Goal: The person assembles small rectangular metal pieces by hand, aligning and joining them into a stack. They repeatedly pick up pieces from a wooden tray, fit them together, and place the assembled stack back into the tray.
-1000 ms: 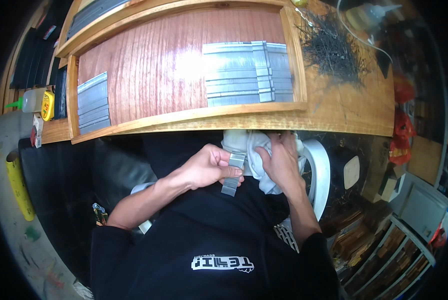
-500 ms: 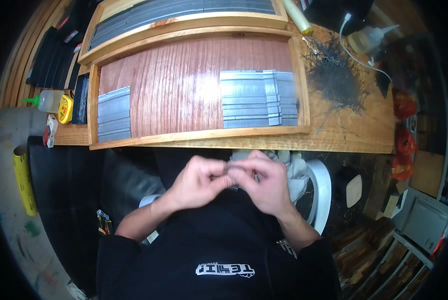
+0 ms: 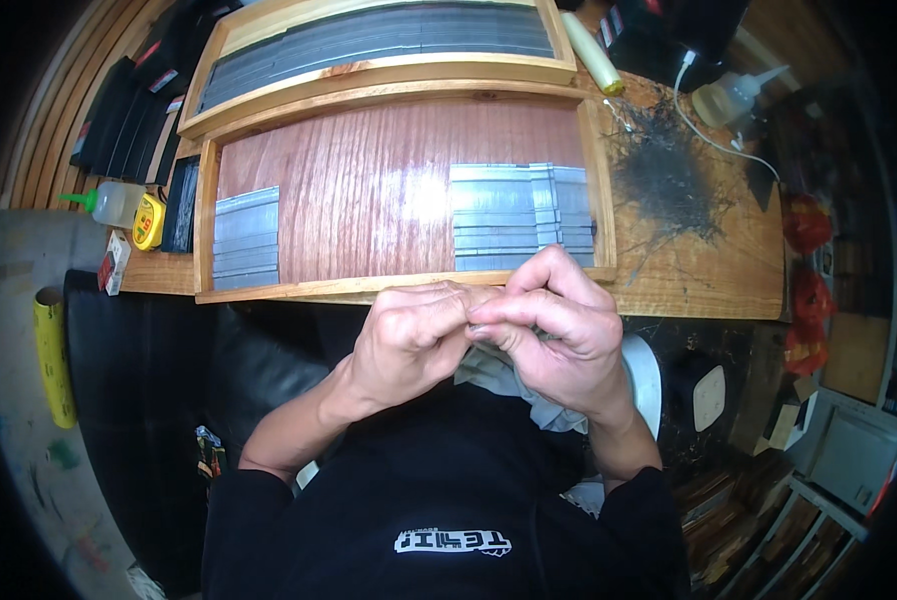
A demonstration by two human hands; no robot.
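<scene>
My left hand (image 3: pixel 409 338) and my right hand (image 3: pixel 574 335) meet in front of the near wooden tray (image 3: pixel 389 288), fingertips pinched together. Whatever is between them is too small and covered to make out. Inside this tray, which has a reddish grained bottom, a stack of grey strips (image 3: pixel 247 238) lies at the left end. A wider group of grey strips (image 3: pixel 494 215) fills part of the right end. My right knuckles rise over the tray's front edge.
Behind is a second tray (image 3: pixel 369 75) full of grey strips. A yellow tape measure (image 3: pixel 149 222) and a green-tipped bottle (image 3: pixel 117 203) stand left. Rightward on the table (image 3: pixel 699 285) are black shavings (image 3: pixel 669 180), a cable (image 3: pixel 684 95) and another squeeze bottle (image 3: pixel 734 97).
Both hands have moved up and forward toward the tray, the right one also a little rightward. They stay pinched together. The view has shifted slightly, so the tray appears lower.
</scene>
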